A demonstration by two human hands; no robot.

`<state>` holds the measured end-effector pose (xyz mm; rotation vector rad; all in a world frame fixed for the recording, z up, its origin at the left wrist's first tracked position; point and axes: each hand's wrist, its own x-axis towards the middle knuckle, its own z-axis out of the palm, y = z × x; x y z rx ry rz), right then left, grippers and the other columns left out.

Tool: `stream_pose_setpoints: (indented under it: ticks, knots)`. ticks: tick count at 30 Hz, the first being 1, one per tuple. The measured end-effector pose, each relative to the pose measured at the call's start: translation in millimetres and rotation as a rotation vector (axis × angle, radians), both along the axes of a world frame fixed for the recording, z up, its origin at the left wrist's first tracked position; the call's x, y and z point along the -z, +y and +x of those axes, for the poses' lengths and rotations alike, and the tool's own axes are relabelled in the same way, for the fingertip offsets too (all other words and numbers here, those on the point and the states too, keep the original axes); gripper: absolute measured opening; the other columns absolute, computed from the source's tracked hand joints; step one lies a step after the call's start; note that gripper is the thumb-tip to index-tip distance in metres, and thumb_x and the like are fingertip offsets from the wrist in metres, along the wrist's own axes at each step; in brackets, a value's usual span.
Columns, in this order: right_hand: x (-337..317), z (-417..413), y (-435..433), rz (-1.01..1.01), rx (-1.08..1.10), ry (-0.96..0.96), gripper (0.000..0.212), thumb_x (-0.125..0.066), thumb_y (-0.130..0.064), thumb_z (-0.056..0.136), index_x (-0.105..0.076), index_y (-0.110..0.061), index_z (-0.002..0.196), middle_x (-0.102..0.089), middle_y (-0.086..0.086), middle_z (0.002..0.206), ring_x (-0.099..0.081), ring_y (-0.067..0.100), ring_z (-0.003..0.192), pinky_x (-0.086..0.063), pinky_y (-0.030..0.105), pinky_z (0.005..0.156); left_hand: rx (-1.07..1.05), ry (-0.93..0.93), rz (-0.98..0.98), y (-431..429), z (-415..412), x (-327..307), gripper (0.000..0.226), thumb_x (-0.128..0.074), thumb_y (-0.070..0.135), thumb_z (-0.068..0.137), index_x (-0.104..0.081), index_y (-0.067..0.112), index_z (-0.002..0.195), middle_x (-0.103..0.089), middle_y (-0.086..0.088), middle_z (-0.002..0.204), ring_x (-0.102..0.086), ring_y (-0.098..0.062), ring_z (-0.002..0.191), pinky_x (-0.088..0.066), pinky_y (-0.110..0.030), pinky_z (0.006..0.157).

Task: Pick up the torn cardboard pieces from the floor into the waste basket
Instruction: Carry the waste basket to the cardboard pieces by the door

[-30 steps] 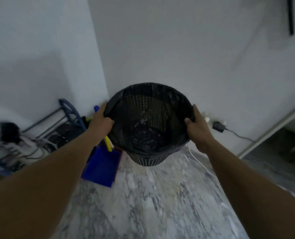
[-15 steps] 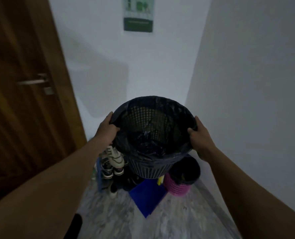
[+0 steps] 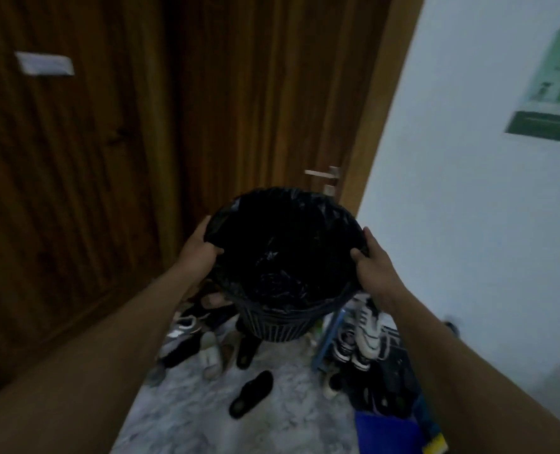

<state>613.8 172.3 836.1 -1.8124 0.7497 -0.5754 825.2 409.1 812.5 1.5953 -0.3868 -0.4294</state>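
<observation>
I hold a black mesh waste basket (image 3: 273,326) lined with a black plastic bag up in front of me, clear of the floor. My left hand (image 3: 197,253) grips its left rim, thumb over the edge. My right hand (image 3: 373,268) grips the right rim the same way. The inside of the basket is dark and only crumpled bag shows. No torn cardboard pieces are in view.
A brown wooden door (image 3: 141,158) with a metal handle (image 3: 324,174) fills the left and centre. A white wall (image 3: 468,208) with a green poster (image 3: 554,90) is at right. Several shoes (image 3: 252,393) lie on the marble floor below, beside a shoe rack (image 3: 363,339) and a blue dustpan (image 3: 390,434).
My view has swung left while I carry the basket: from the corner with the dustpan, past the wall with the poster, to the wooden door. Both hands keep their grip on the rim.
</observation>
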Motion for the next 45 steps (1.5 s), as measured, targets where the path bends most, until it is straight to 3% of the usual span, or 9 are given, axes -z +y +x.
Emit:
stream_pose_setpoints:
  ticks: [3,7,10,18,21,25,29,33,45]
  knots:
    - [-2,61,68,0.05,-0.189,0.024,0.061,-0.042,-0.025,0.109,-0.014,-0.036,0.162,-0.04,-0.012,0.15,-0.046,0.017,0.132,-0.038,0.035,0.111,-0.132,0.022,-0.04,101,22,3,0.076,-0.044,-0.013,0.09,-0.045,0.039,0.145,-0.056,0.001,0.139,-0.054,-0.026,0.126,-0.046,-0.051,0.108]
    - [-2,128,180,0.124,-0.393,0.047,0.063,-0.041,-0.022,0.11,-0.01,-0.039,0.162,-0.03,-0.004,0.164,-0.041,0.026,0.143,-0.042,0.044,0.113,-0.388,0.068,-0.075,236,23,0,0.078,-0.043,-0.013,0.095,-0.031,0.034,0.156,-0.051,0.002,0.134,-0.052,-0.024,0.121,-0.049,-0.044,0.103]
    - [-1,168,271,0.117,-0.524,0.059,0.064,-0.044,-0.023,0.109,-0.012,-0.044,0.16,-0.029,-0.006,0.165,-0.04,0.025,0.144,-0.04,0.048,0.115,-0.576,0.069,-0.115,337,12,2,0.075,-0.042,-0.017,0.09,-0.041,0.034,0.145,-0.062,0.002,0.124,-0.06,-0.022,0.11,-0.053,-0.037,0.093]
    - [-4,214,532,0.046,-0.892,0.088,0.062,-0.043,-0.023,0.109,-0.014,-0.044,0.16,-0.027,-0.005,0.165,-0.032,0.028,0.149,-0.033,0.051,0.119,-0.956,0.04,-0.131,606,-56,11,0.081,-0.043,-0.012,0.079,-0.047,0.034,0.145,-0.065,-0.005,0.129,-0.062,-0.03,0.114,-0.054,-0.052,0.096]
    - [-7,212,626,0.078,-1.03,0.113,0.061,-0.041,-0.023,0.11,-0.013,-0.043,0.161,-0.027,-0.004,0.165,-0.035,0.03,0.147,-0.037,0.055,0.115,-1.073,0.031,-0.133,683,-99,-1,0.068,-0.037,-0.016,0.089,-0.048,0.035,0.133,-0.065,-0.003,0.118,-0.063,-0.027,0.101,-0.057,-0.045,0.086]
    - [-8,204,736,0.094,-1.218,0.122,0.058,-0.04,-0.028,0.11,-0.016,-0.047,0.159,-0.03,-0.006,0.163,-0.04,0.031,0.143,-0.045,0.06,0.107,-1.192,0.015,-0.123,776,-153,-2,0.08,-0.036,-0.017,0.091,-0.037,0.036,0.151,-0.06,-0.006,0.128,-0.062,-0.031,0.105,-0.058,-0.045,0.079]
    - [-7,193,834,0.049,-1.401,0.1,0.058,-0.041,-0.028,0.11,-0.016,-0.041,0.16,-0.029,-0.003,0.165,-0.035,0.031,0.148,-0.034,0.06,0.116,-1.381,-0.006,-0.168,847,-205,-2,0.078,-0.037,-0.021,0.089,-0.04,0.033,0.145,-0.063,0.001,0.115,-0.063,-0.021,0.096,-0.056,-0.037,0.072]
    - [0,178,931,0.007,-1.573,0.085,0.054,-0.039,-0.025,0.111,-0.022,-0.038,0.16,-0.034,-0.004,0.161,-0.035,0.026,0.147,-0.034,0.053,0.119,-1.544,0.007,-0.19,907,-258,6,0.084,-0.038,-0.021,0.086,-0.033,0.028,0.154,-0.058,-0.005,0.13,-0.061,-0.023,0.1,-0.055,-0.035,0.074]
    - [30,103,1234,0.022,-1.994,0.221,0.059,-0.04,-0.029,0.11,-0.012,-0.039,0.162,-0.024,-0.004,0.167,-0.033,0.028,0.149,-0.034,0.054,0.118,-1.97,0.06,-0.186,1101,-407,40,0.09,-0.042,-0.021,0.079,-0.04,0.036,0.149,-0.058,-0.008,0.137,-0.062,-0.037,0.113,-0.058,-0.059,0.081]
